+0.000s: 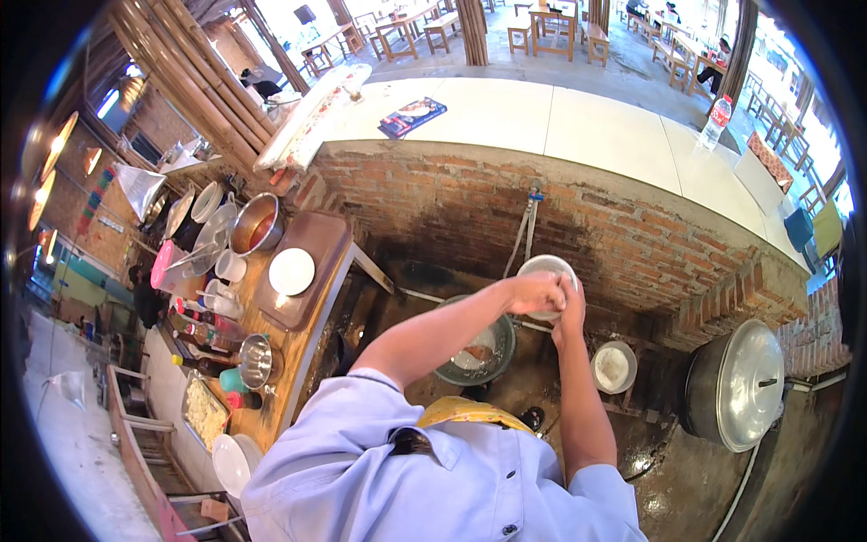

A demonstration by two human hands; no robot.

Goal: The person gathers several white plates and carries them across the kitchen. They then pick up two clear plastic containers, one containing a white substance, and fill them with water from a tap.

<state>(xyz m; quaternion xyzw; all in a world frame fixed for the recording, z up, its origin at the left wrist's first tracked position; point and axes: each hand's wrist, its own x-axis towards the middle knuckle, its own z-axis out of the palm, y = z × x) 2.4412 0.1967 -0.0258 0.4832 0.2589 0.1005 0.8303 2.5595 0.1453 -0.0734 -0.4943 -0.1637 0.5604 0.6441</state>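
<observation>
Both my hands are together in front of the brick wall, at a white bowl [545,264] tilted below the tap. My left hand [535,293] lies curled over the near part of the bowl, its fingers closed; whether it pinches a cloth or sponge is hidden. Along the bowl's right side, my right hand [572,309] is closed on the rim. Under my left forearm stands a round grey-green tub [509,350] with cloudy water and something pale inside. A blue-handled tap [536,195] sits on the wall, with pale hoses or streams hanging from it.
A pale basin [614,367] rests low on the right, near a big lidded metal pot [746,387]. Left, a wooden table bears a brown tray [312,237] with a white plate [292,271], steel bowls and bottles. A tiled counter [501,113] tops the wall.
</observation>
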